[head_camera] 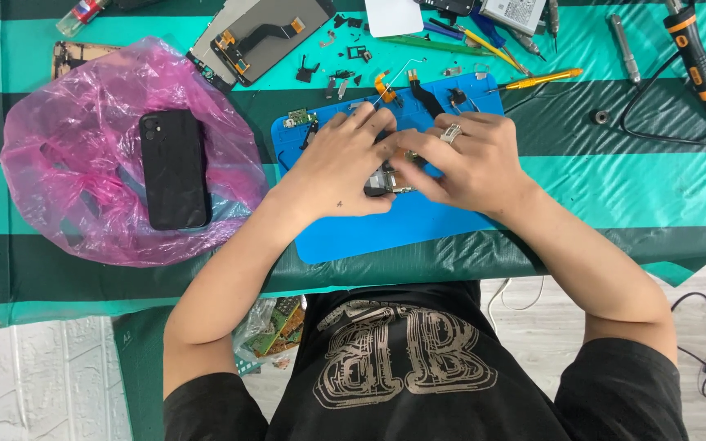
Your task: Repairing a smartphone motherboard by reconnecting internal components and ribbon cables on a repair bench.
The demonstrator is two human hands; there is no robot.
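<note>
1. A green striped table cover [614, 188] carries a pink plastic bag [83, 188] under a black phone [173, 169].
2. A blue work mat [418, 224] lies mid-table.
3. The left hand [341, 167] and right hand [467, 163] meet over it, fingers closed on a small metal phone part [386, 181], seemingly a circuit board.

loose parts [345, 77] crowd mat [418, 229] top

the small metal phone part [386, 180] you're working on sits over the middle of the blue mat, mostly hidden; only a silvery, dark-edged bit with a gold fleck shows.
</note>
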